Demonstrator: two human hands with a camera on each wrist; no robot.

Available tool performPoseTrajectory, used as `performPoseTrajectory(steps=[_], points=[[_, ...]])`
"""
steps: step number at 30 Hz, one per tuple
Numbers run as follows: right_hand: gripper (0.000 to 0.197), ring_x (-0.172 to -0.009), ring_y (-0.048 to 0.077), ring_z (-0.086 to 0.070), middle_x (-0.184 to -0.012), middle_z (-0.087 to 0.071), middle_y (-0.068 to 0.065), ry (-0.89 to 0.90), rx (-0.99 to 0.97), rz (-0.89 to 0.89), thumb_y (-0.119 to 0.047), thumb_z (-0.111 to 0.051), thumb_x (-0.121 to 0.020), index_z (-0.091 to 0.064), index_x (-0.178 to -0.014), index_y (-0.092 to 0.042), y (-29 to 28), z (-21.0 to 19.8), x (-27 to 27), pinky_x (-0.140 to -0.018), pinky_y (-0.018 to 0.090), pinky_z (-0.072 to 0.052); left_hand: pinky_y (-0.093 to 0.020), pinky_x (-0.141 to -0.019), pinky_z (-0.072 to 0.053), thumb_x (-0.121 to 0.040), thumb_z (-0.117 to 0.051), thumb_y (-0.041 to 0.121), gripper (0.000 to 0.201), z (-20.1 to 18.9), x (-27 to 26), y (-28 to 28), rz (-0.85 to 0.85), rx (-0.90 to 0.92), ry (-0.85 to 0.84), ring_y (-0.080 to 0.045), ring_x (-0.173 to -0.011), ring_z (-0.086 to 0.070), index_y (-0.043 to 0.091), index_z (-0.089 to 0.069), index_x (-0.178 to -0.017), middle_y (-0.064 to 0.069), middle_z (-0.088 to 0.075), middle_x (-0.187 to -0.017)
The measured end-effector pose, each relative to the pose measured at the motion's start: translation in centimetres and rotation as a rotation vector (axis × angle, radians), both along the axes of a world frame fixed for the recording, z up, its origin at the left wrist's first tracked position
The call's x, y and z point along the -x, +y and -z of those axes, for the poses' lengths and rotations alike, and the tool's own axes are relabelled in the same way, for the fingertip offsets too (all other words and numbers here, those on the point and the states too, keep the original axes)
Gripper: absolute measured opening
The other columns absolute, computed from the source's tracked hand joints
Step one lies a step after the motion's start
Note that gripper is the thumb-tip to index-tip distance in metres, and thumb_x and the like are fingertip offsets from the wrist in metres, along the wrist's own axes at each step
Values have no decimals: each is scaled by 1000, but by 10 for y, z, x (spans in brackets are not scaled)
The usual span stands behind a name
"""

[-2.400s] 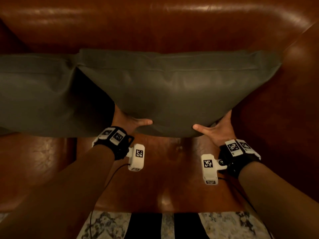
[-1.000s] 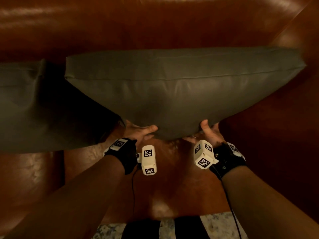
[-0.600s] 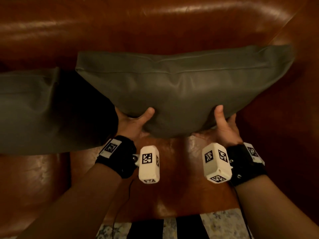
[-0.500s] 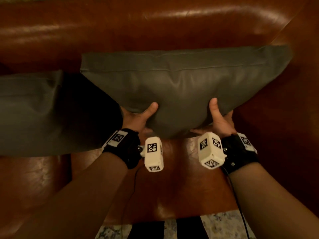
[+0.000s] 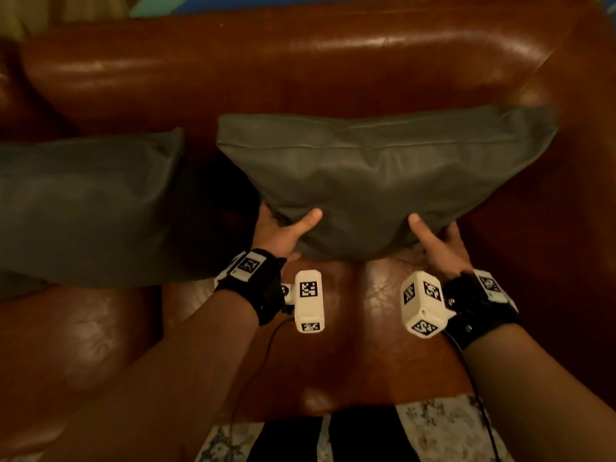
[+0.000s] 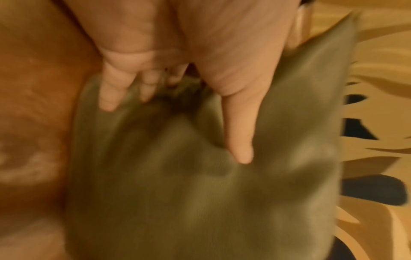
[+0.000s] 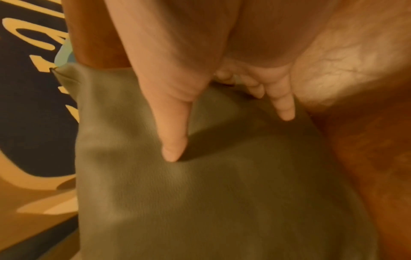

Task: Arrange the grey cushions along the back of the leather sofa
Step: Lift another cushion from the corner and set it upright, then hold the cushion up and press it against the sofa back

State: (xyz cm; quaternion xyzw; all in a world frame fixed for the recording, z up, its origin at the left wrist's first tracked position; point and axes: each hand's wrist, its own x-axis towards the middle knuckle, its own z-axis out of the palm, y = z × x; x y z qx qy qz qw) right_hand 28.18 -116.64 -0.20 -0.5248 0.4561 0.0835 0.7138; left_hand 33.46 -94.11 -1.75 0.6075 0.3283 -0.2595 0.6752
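Brown leather sofa [image 5: 333, 71] fills the view beyond a patterned rug [image 5: 433, 428]. Left hand [image 5: 280, 233] and right hand [image 5: 440, 243] each grasp the lower edge of a plump grey cushion [image 5: 383, 175], thumbs in front, at the seat's right end against the backrest; another grey cushion [image 5: 83, 208] stands left of it.

Room dim, warm amber cast throughout. Overhead light leaves streaky glare along the sofa [image 5: 300, 61] backrest top and softer patches on the seat. Deep shadow between the two cushions and beneath the right cushion [image 5: 383, 171]; left cushion [image 5: 83, 201] darker. Head view bows toward its edges; corners smeared. Left wrist view heavily motion-blurred: fabric and rug [image 6: 378, 123] streaked. Right wrist view sharper, fabric weave visible, a thumb shadow on the cushion, edges soft.
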Motion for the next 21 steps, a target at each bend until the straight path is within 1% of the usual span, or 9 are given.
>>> performPoseTrajectory(steps=[2,5,7,9,10,11,14,18,21], points=[[61,-115,36,-67,-138,-60,7,36,-26,3,-17,-69,-94,-44,-148,-30,7,4,12,-69,40,-65,-51,-100,-49,-88,-78,19,63,-4,14,15,47,-25,1,-25,-130,-58,23,-49,-144,-1,-58,-146],[54,-127,39,-59,-140,-59,20,109,-72,4,-14,-67,-95,-47,-146,-14,19,14,27,-85,46,-58,-44,-100,-50,-94,-70,14,50,-2,43,39,86,-75,14,-24,-118,-63,11,-55,-142,-9,-63,-137],[34,-120,38,-60,-135,-61,20,161,-68,-69,-13,-63,-98,-55,-130,-5,31,19,37,-85,46,-56,-42,-96,-51,-94,-69,13,46,1,67,58,101,-120,46,-22,-106,-65,9,-57,-139,-5,-67,-121],[9,-111,36,-59,-118,-65,17,202,-86,-201,-13,-55,-102,-61,-102,-7,45,21,43,-83,41,-53,-37,-87,-53,-95,-68,15,43,5,91,78,115,-182,75,-21,-103,-65,11,-59,-137,-3,-65,-119],[13,-108,34,-60,-110,-67,15,211,-75,-263,-14,-51,-104,-60,-96,-10,53,23,48,-83,38,-53,-34,-82,-53,-95,-68,16,42,8,103,89,135,-214,85,-21,-102,-66,12,-59,-136,-4,-64,-121],[14,-103,33,-63,-109,-69,15,223,-65,-313,-14,-50,-105,-61,-96,-10,59,28,52,-81,37,-54,-33,-80,-54,-95,-69,17,39,11,116,100,152,-257,97,-21,-101,-67,13,-61,-133,-5,-65,-122],[9,-91,30,-70,-118,-72,21,243,19,-472,-10,-57,-100,-64,-104,-8,79,40,64,-76,37,-56,-45,-92,-56,-93,-71,15,25,14,145,134,157,-358,169,-25,-98,-69,17,-66,-118,-9,-70,-118],[11,-92,34,-69,-109,-73,20,269,103,-667,-5,-61,-96,-68,-92,-13,108,45,76,-88,44,-55,-42,-98,-54,-92,-71,13,33,9,165,178,247,-471,242,-28,-105,-68,12,-67,-125,-7,-70,-109],[12,-98,38,-73,-112,-75,21,285,140,-738,-9,-63,-96,-71,-105,-9,134,47,83,-92,48,-56,-43,-96,-56,-88,-76,22,29,6,177,210,289,-552,297,-31,-109,-70,20,-68,-116,-10,-74,-113]])
